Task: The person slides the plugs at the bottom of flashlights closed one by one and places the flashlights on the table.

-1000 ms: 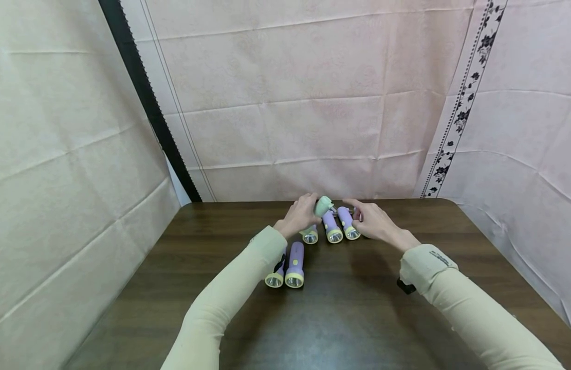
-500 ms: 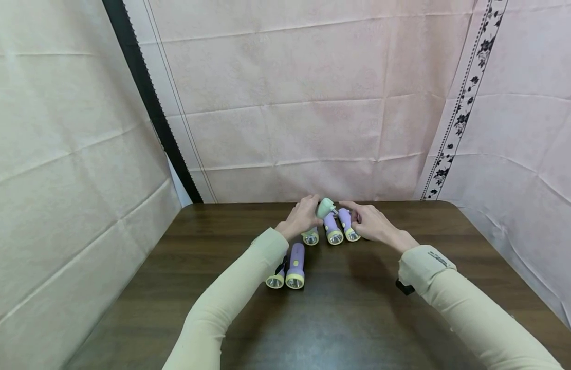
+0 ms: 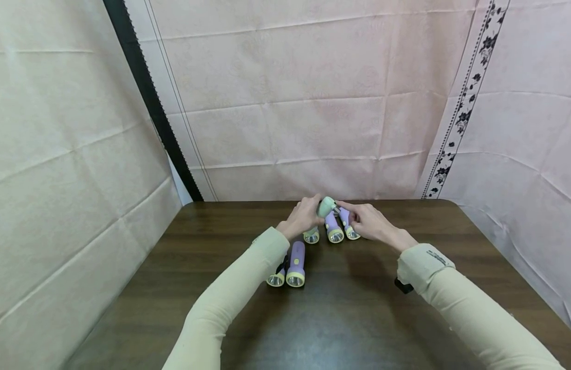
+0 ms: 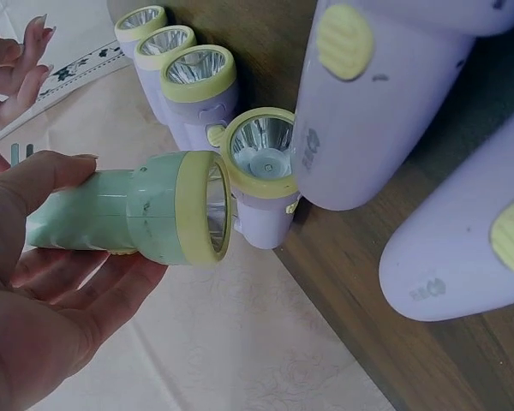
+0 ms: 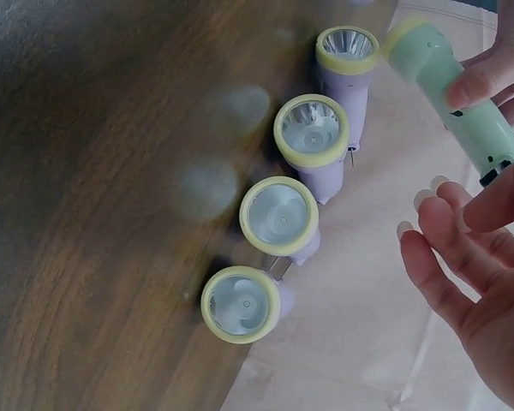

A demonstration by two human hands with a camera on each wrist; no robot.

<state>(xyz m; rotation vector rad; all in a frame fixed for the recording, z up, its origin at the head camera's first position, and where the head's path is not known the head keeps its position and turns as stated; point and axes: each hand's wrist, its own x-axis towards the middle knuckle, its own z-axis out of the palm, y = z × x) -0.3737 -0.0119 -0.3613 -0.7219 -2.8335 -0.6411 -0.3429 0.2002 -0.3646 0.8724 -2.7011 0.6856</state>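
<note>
A green flashlight with a yellow rim lies across my left hand, gripped between thumb and fingers above the far end of the table. Two metal prongs show near its tail. My right hand is beside that tail, its index finger stretched out to the end and the other fingers loosely bent. In the right wrist view a finger of it overlaps a dark piece at the tail; firm contact is hard to judge. Below the hands several purple flashlights lie in a row, lenses towards me.
Two more purple flashlights lie side by side nearer to me, one partly behind the left sleeve. The brown wooden table ends at a pale cloth backdrop just past the row. Cloth also hangs at both sides.
My right hand has shifted a little to the left, bringing the index finger up to the green flashlight's tail. The left hand keeps its grip almost in place. The purple flashlights have not moved.
</note>
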